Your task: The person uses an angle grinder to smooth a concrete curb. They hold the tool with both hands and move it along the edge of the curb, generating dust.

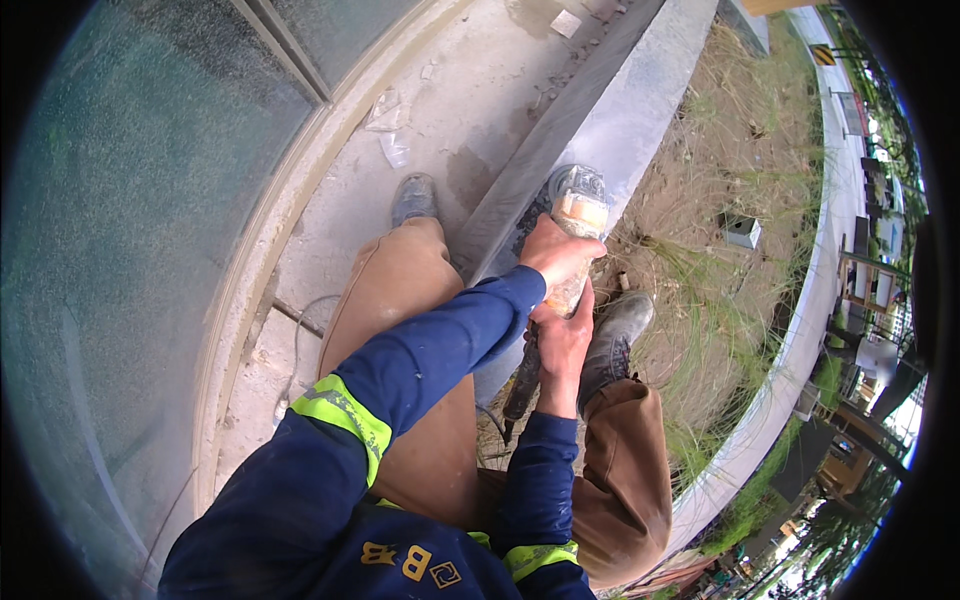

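Navy sleeves [430, 345] stretch forward, left hand [558, 252] ahead of right hand [564, 345], each grip wrapped around a grinder [580, 211]

Yellow lettering [416, 563] on navy shirt [300, 555]

The left hand [560, 250] covers the middle of the grinder [580, 212]; its palm is concealed. The right hand [566, 340] masks the rear casing, its undermost fingers out of sight. Ahead of both hands, the disc's working face is hidden beneath the grinder; contact with the ledge [628, 90] cannot be confirmed. Left of the hands, a thin cord [297, 345] disappears behind the trouser leg [390, 300]. Farther left, the window [150, 220] is cut off by the round rim; nearer the body than the hands, the jacket [300, 530] is cut by the lower edge. Well right, objects [868, 280] are too small and blurred to identify.
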A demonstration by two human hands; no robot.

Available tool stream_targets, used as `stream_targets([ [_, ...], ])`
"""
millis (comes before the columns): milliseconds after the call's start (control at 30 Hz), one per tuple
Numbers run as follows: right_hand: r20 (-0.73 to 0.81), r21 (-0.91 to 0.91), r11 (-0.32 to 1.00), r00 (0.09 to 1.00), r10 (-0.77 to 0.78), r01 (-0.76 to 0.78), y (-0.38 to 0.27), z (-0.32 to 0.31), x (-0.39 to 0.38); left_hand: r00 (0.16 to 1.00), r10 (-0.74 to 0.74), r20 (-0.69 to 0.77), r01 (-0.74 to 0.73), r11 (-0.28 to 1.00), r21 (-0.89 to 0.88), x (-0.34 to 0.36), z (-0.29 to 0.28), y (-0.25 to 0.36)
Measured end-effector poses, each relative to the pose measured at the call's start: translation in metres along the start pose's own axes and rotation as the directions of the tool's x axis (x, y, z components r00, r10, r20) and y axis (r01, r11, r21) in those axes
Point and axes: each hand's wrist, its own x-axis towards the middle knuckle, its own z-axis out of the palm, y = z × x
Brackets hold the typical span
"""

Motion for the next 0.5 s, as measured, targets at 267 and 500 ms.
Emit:
stream_targets([
  [267,0.027,0.015,1.000,0.999,-0.024,0.023,0.008,-0.006,0.012,0.998,0.044,-0.052,-0.044,0.999,0.011,0.005,0.006,-0.002],
  [500,0.003,0.070,0.997,0.999,-0.034,0.033,-0.006,-0.005,0.013,0.999,0.039,-0.016,-0.039,0.999,0.023,0.015,0.014,-0.001],
])
